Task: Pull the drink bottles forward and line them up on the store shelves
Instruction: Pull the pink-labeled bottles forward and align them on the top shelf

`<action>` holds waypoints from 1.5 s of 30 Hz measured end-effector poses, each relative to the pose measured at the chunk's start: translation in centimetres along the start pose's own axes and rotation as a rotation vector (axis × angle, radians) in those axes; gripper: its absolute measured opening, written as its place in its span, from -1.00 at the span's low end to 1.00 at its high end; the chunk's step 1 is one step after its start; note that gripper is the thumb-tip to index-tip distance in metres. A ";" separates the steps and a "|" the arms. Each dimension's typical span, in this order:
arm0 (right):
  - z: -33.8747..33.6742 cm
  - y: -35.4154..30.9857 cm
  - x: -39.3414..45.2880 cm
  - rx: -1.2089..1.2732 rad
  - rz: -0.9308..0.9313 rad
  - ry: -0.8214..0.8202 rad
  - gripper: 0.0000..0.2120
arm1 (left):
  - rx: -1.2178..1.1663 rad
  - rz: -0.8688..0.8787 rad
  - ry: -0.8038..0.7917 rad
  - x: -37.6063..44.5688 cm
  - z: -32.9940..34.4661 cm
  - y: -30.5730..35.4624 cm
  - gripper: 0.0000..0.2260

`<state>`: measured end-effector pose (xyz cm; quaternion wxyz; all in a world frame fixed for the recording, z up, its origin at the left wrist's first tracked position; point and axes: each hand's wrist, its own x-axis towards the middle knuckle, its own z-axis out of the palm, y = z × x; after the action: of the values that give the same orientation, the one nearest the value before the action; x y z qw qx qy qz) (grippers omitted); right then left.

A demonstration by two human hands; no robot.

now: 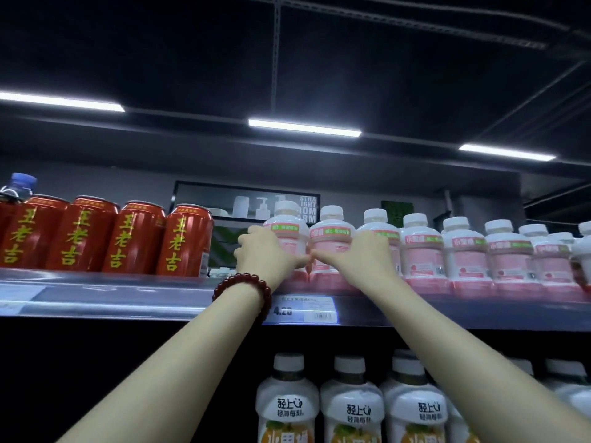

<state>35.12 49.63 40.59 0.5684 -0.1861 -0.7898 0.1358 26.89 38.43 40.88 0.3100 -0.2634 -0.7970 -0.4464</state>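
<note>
Orange-labelled bottles with white caps stand on the lower shelf, closest to the lens, beneath two bare forearms reaching up. On the top shelf, the left hand, with a dark red bead bracelet at its wrist, wraps around the first pink drink bottle in the row; the right hand grasps the second pink bottle, thumbs nearly touching between them. Both bottles stand upright at the shelf's front edge, above a price tag. More pink bottles continue rightward, touching. Red cans line the left, with an open gap between them and the pink row.
</note>
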 end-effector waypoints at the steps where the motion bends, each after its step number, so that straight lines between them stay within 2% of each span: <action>1: 0.3 -0.2 0.0 -0.031 0.002 -0.003 -0.51 | 0.028 0.000 0.009 0.2 0.2 0.0 -0.11; 4: 0.7 -0.3 -0.1 -0.144 0.004 0.013 -0.32 | 0.047 0.031 -0.013 0.4 0.0 0.0 -0.26; 5: 0.7 -0.2 0.0 -0.141 0.006 0.008 -0.35 | 0.036 0.046 -0.032 0.5 -0.2 -0.1 -0.38; 7: 0.5 0.0 0.3 -0.072 0.015 -0.026 -0.54 | 0.000 0.050 -0.106 0.8 -1.1 -0.5 -0.61; 9: 0.1 0.4 0.6 0.012 0.043 -0.080 -0.66 | -0.055 0.020 -0.206 1.3 -2.2 -0.9 -0.70; 11: -0.3 0.7 0.6 0.128 0.085 -0.137 -0.69 | -0.133 -0.009 -0.273 1.4 -3.0 -1.3 -0.80; 14: -0.2 0.6 0.3 0.165 0.091 -0.155 -0.70 | -0.273 -0.011 -0.237 0.9 -2.9 -1.3 -0.86; 15: -0.1 0.3 0.2 0.151 0.089 -0.146 -0.62 | -0.291 0.014 -0.213 0.6 -2.5 -1.1 -0.83; 18: 0.8 -0.8 -0.1 0.148 0.098 -0.130 -0.09 | -0.049 0.048 -0.099 0.0 -1.3 -0.6 -0.33; 19: 1.0 -0.9 -0.1 0.120 0.093 -0.111 -0.03 | 0.003 0.046 -0.073 0.0 -1.1 -0.5 -0.27; 20: 1.1 -1.0 0.0 0.087 0.081 -0.103 -0.08 | 0.013 0.047 -0.064 0.3 -1.0 -0.5 -0.29; 23: -0.1 -0.3 0.7 0.109 0.088 -0.191 -0.57 | -0.066 0.020 -0.160 0.8 -2.0 -1.0 -0.57; 25: -1.3 0.3 1.0 0.245 0.124 -0.286 -0.71 | -0.177 -0.009 -0.257 1.3 -2.8 -1.7 -0.63; 27: -1.9 0.4 0.8 0.290 0.137 -0.322 -0.71 | -0.261 -0.039 -0.274 1.1 -3.1 -1.9 -0.67; 29: -1.6 0.0 0.3 0.194 0.096 -0.253 -0.61 | -0.232 -0.011 -0.204 0.9 -2.6 -1.8 -0.55; 31: -0.8 -0.9 -0.3 0.111 0.051 -0.104 -0.28 | -0.111 0.024 -0.080 0.7 -1.6 -1.7 -0.30; 33: 0.1 -1.4 -0.7 0.075 0.011 -0.010 -0.10 | -0.065 0.018 -0.022 0.8 -0.8 -1.7 -0.21; 35: 0.2 -1.1 -0.5 0.089 0.020 -0.046 -0.16 | -0.079 0.012 -0.051 1.1 -0.9 -1.8 -0.34; 37: -0.6 -0.1 0.2 0.176 0.066 -0.138 -0.35 | -0.172 -0.018 -0.159 1.7 -1.4 -2.0 -0.60; 39: -1.7 1.1 0.5 0.288 0.083 -0.231 -0.49 | -0.282 -0.062 -0.277 2.0 -2.0 -2.4 -0.72; 41: -2.2 1.7 0.3 0.328 0.080 -0.278 -0.54 | -0.324 -0.074 -0.306 2.2 -2.3 -2.7 -0.67; 43: -2.1 1.3 -0.2 0.235 0.046 -0.225 -0.54 | -0.286 -0.033 -0.254 2.0 -2.0 -2.7 -0.47; 45: -1.5 0.2 -0.8 0.129 0.006 -0.123 -0.31 | -0.206 0.007 -0.157 1.2 -1.6 -2.1 -0.28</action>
<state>36.78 49.46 40.23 0.5293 -0.1430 -0.8122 0.1991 25.01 36.23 41.21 0.2193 -0.3307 -0.7679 -0.5029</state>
